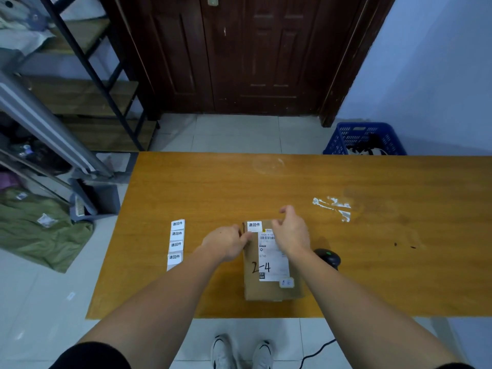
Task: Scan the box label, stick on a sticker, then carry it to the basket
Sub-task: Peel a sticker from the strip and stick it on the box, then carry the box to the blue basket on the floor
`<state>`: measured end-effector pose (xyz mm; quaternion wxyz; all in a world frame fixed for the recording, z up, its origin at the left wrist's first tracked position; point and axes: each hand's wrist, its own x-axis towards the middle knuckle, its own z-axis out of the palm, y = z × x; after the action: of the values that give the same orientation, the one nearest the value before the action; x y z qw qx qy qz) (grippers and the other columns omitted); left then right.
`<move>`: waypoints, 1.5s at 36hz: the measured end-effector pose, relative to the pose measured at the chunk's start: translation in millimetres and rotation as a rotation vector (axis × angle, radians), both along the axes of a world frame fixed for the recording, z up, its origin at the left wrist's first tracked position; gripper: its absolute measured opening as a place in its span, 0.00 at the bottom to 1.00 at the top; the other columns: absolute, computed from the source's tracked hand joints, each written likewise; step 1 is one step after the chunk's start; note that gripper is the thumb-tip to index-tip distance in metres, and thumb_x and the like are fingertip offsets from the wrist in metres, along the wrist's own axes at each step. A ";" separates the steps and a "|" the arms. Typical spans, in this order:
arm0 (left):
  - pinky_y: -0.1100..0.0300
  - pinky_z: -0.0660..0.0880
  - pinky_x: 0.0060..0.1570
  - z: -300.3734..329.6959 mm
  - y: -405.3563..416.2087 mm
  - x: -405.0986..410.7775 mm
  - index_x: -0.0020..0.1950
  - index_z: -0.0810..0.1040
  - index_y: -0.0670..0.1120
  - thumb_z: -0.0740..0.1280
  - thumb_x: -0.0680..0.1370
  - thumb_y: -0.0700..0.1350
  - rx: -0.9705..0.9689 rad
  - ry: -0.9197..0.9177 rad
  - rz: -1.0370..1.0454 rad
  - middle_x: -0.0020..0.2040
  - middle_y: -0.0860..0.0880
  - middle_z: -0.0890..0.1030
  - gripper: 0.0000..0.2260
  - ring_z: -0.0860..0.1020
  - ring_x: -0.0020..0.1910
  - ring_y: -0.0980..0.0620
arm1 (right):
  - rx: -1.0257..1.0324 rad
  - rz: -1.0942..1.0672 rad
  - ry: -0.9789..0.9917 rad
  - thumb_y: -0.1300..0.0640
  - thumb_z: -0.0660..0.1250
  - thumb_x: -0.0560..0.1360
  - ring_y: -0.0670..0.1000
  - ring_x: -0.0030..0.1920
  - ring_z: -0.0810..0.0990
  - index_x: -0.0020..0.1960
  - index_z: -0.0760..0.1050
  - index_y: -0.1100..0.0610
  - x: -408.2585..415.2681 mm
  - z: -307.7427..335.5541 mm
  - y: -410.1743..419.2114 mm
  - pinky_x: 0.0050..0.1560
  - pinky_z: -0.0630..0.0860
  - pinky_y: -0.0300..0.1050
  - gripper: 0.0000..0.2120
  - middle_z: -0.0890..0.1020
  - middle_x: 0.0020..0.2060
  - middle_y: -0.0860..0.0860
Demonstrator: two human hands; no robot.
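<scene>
Box (269, 287): plain brown cardboard; white label (274, 262) with black barcode and handwritten black "2-4". Sticker (254, 225): white, black characters. Sticker strip (175, 243): white, same black print. Table (372, 249): orange-yellow wood grain. Basket (343, 137): blue lattice. Scanner (328, 258): black, green light. Door (239, 54): dark red-brown.

Box (269, 286) lies on surface (346, 262) near its front edge, sticker (254, 225) on box's far-left corner. Sticker strip (175, 243) left of box; scanner (328, 258) just right. Basket (364, 139) on floor behind surface's far right. Shelf (80, 89) at left.
</scene>
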<state>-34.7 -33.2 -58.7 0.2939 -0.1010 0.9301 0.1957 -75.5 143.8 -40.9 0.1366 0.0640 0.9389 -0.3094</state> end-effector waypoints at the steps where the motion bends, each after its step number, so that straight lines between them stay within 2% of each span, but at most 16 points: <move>1: 0.52 0.73 0.44 -0.7 0.0 3.7 0.59 0.76 0.48 0.51 0.83 0.68 -0.021 -0.027 -0.022 0.52 0.48 0.82 0.27 0.78 0.47 0.48 | 0.021 -0.017 0.028 0.51 0.67 0.80 0.49 0.47 0.82 0.70 0.69 0.54 2.4 0.7 6.7 0.48 0.83 0.49 0.21 0.82 0.53 0.49; 3: 0.53 0.71 0.38 -3.0 2.0 11.1 0.52 0.77 0.47 0.50 0.81 0.71 -0.030 -0.087 -0.045 0.45 0.49 0.81 0.30 0.78 0.42 0.49 | 0.076 0.011 0.028 0.47 0.68 0.79 0.52 0.62 0.77 0.73 0.68 0.56 9.5 -1.3 20.0 0.63 0.78 0.52 0.26 0.77 0.64 0.52; 6: 0.53 0.71 0.39 -5.8 8.2 21.2 0.52 0.77 0.47 0.49 0.77 0.76 -0.027 -0.150 -0.049 0.43 0.49 0.79 0.35 0.77 0.41 0.50 | 0.112 0.075 -0.118 0.41 0.68 0.77 0.56 0.69 0.72 0.77 0.64 0.59 25.6 -9.5 34.2 0.68 0.74 0.55 0.36 0.72 0.70 0.56; 9: 0.53 0.70 0.40 -12.4 16.6 29.9 0.51 0.77 0.49 0.47 0.73 0.80 -0.013 -0.195 -0.060 0.46 0.48 0.80 0.37 0.77 0.42 0.50 | -0.019 0.041 -0.272 0.40 0.72 0.75 0.55 0.62 0.79 0.72 0.70 0.58 42.1 -23.3 43.9 0.61 0.80 0.53 0.33 0.75 0.66 0.55; 12: 0.51 0.75 0.50 -20.1 23.1 38.4 0.62 0.81 0.49 0.48 0.70 0.82 0.041 -0.239 -0.018 0.58 0.44 0.83 0.44 0.78 0.49 0.47 | -0.278 -0.055 -0.408 0.39 0.74 0.72 0.49 0.50 0.85 0.63 0.76 0.55 56.3 -36.4 54.8 0.48 0.84 0.46 0.27 0.84 0.59 0.53; 17: 0.47 0.76 0.61 -22.0 30.2 52.7 0.69 0.79 0.49 0.48 0.70 0.82 0.149 -0.257 0.075 0.65 0.45 0.82 0.47 0.80 0.56 0.45 | -0.485 0.043 -0.557 0.36 0.76 0.68 0.49 0.51 0.88 0.61 0.81 0.46 71.2 -45.5 70.7 0.60 0.82 0.56 0.25 0.88 0.54 0.47; 22: 0.47 0.77 0.61 -7.9 36.9 61.6 0.62 0.82 0.47 0.47 0.72 0.80 0.191 -0.214 0.130 0.59 0.45 0.84 0.45 0.81 0.53 0.46 | -0.404 0.059 -0.594 0.34 0.75 0.69 0.48 0.51 0.86 0.58 0.81 0.45 69.3 -33.2 71.6 0.54 0.83 0.47 0.23 0.87 0.51 0.44; 24: 0.47 0.78 0.59 5.1 36.8 60.7 0.58 0.84 0.47 0.47 0.73 0.80 0.224 -0.168 0.166 0.56 0.45 0.84 0.43 0.82 0.51 0.47 | -0.406 0.062 -0.570 0.34 0.73 0.70 0.44 0.48 0.86 0.57 0.81 0.45 65.5 -19.6 71.1 0.46 0.81 0.41 0.21 0.87 0.47 0.41; 28: 0.51 0.76 0.50 48.2 30.6 48.3 0.52 0.83 0.48 0.48 0.76 0.77 0.245 -0.054 0.212 0.55 0.44 0.84 0.38 0.81 0.50 0.46 | -0.545 0.034 -0.565 0.34 0.74 0.70 0.49 0.53 0.87 0.66 0.77 0.45 51.1 20.6 67.9 0.61 0.81 0.52 0.28 0.87 0.56 0.46; 31: 0.51 0.77 0.51 89.6 24.5 33.1 0.54 0.82 0.47 0.49 0.76 0.77 0.219 0.039 0.259 0.56 0.44 0.83 0.38 0.81 0.51 0.45 | -0.659 0.019 -0.577 0.33 0.74 0.69 0.54 0.55 0.87 0.67 0.74 0.38 36.0 60.4 61.2 0.62 0.80 0.62 0.29 0.87 0.56 0.47; 36: 0.52 0.75 0.49 165.0 5.6 15.0 0.61 0.83 0.45 0.50 0.76 0.77 0.163 0.159 0.302 0.57 0.45 0.83 0.40 0.81 0.52 0.45 | -0.668 0.100 -0.517 0.32 0.70 0.72 0.57 0.54 0.87 0.67 0.75 0.45 9.9 129.5 37.9 0.58 0.82 0.65 0.28 0.88 0.54 0.52; 40: 0.53 0.76 0.51 223.6 -18.8 13.7 0.68 0.79 0.44 0.59 0.74 0.77 0.341 0.197 0.420 0.60 0.46 0.82 0.41 0.80 0.55 0.46 | -0.668 0.117 -0.478 0.29 0.71 0.68 0.59 0.52 0.88 0.63 0.78 0.48 -6.7 186.2 12.3 0.57 0.82 0.63 0.31 0.89 0.52 0.54; 43: 0.46 0.74 0.63 261.5 -39.6 27.1 0.75 0.71 0.50 0.68 0.67 0.75 0.603 0.196 0.572 0.68 0.49 0.79 0.44 0.78 0.64 0.47 | -0.700 0.176 -0.478 0.29 0.72 0.67 0.60 0.54 0.87 0.62 0.80 0.49 -15.4 223.9 -13.5 0.56 0.81 0.59 0.33 0.89 0.52 0.55; 46: 0.35 0.76 0.63 290.2 -65.4 45.6 0.71 0.73 0.59 0.73 0.65 0.71 0.838 0.269 0.708 0.63 0.50 0.84 0.37 0.82 0.61 0.46 | -0.723 0.244 -0.454 0.29 0.72 0.66 0.58 0.55 0.86 0.60 0.82 0.49 -14.8 258.1 -47.3 0.59 0.80 0.58 0.32 0.89 0.52 0.53; 50: 0.43 0.80 0.54 321.3 -108.4 70.8 0.65 0.80 0.55 0.73 0.67 0.71 0.952 0.313 0.884 0.57 0.45 0.87 0.31 0.84 0.57 0.42 | -0.703 0.351 -0.455 0.29 0.73 0.62 0.57 0.53 0.87 0.59 0.84 0.51 -1.6 294.7 -99.7 0.54 0.81 0.53 0.34 0.89 0.51 0.54; 54: 0.42 0.80 0.58 345.8 -152.6 102.4 0.62 0.80 0.51 0.70 0.69 0.72 0.926 0.356 0.982 0.53 0.43 0.88 0.31 0.84 0.55 0.41 | -0.708 0.451 -0.494 0.31 0.73 0.65 0.56 0.49 0.89 0.60 0.83 0.53 15.1 318.2 -154.3 0.51 0.81 0.52 0.33 0.89 0.52 0.55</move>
<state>67.8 -185.7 287.1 0.0272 -0.3405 0.6316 0.6960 -60.4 -10.6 277.3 0.4327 -0.1199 0.7059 -0.5479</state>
